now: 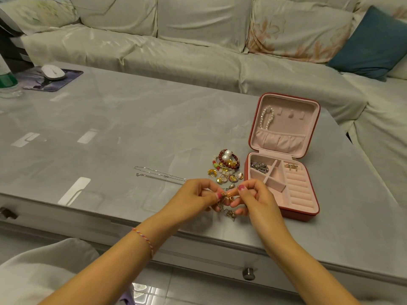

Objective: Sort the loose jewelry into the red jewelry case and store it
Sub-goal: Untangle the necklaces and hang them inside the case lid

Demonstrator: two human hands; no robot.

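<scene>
From the head camera, both hands meet just above the near edge of the grey table [110, 133]. The left hand [193, 199] has its thumb and fingers curled in, pinching a small tangle of gold chain [223, 200]. The right hand [253, 199] pinches the same tangle from the other side, thumb on top, fingers curled beneath. A bit of silvery jewelry [230, 214] dangles below the fingertips; I cannot tell whether it is one piece with the chain.

Just beyond the fingers lies a heap of loose jewelry [225, 168]: red beads, two pearls, gold earrings and rings. Left of that heap, a thin silver necklace [158, 176] is stretched out on the table.

Right of the right hand's fingers, close beside them, sits the red jewelry case [284, 155], open, with its pink lining showing. A pearl bracelet [267, 117] hangs in the lid, a silver chain [259, 167] fills one tray compartment, and a gold piece [291, 167] rests at the top of the ring rolls.

A braided bracelet [144, 239] circles the left wrist.
</scene>
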